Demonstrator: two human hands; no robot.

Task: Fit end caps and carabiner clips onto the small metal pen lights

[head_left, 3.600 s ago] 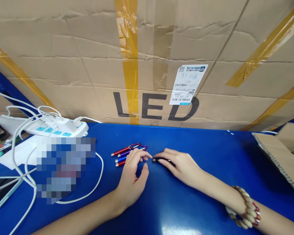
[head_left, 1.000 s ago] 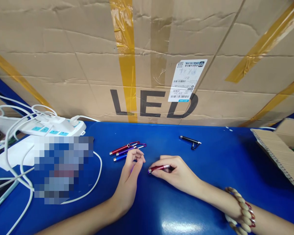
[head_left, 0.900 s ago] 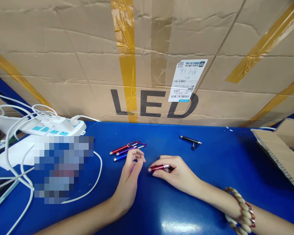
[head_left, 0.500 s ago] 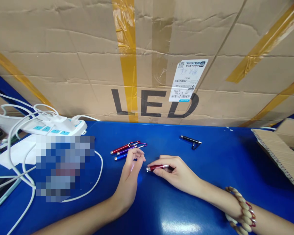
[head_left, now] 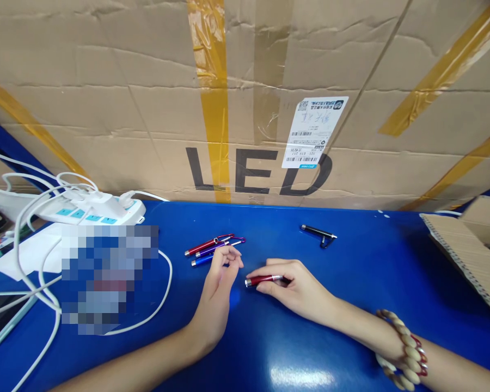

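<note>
My right hand [head_left: 294, 286] grips a small red flashlight [head_left: 262, 280] between thumb and fingers, its silver tip pointing left. My left hand [head_left: 220, 291] stands on its edge just left of that tip, fingers curved and apart from the thumb, holding nothing. Behind the left fingers lie a red flashlight [head_left: 202, 247], a purple one [head_left: 212, 249] and a blue one [head_left: 203, 260], side by side; the left fingers partly hide the blue one. A black flashlight [head_left: 316, 232] with a clip rests farther back on the right. A faint blue glow shows beside the left palm.
A large cardboard box [head_left: 147, 109] stands across the back of the blue table [head_left: 269, 337]. At the left are a white power strip [head_left: 93, 209], looping white cables, a paper and a blurred patch. An open cardboard box [head_left: 465, 261] sits at the right edge.
The silver tip of the held red flashlight looks brighter, and the pinkish light on my left palm has faded. Both hands keep nearly the same places.
</note>
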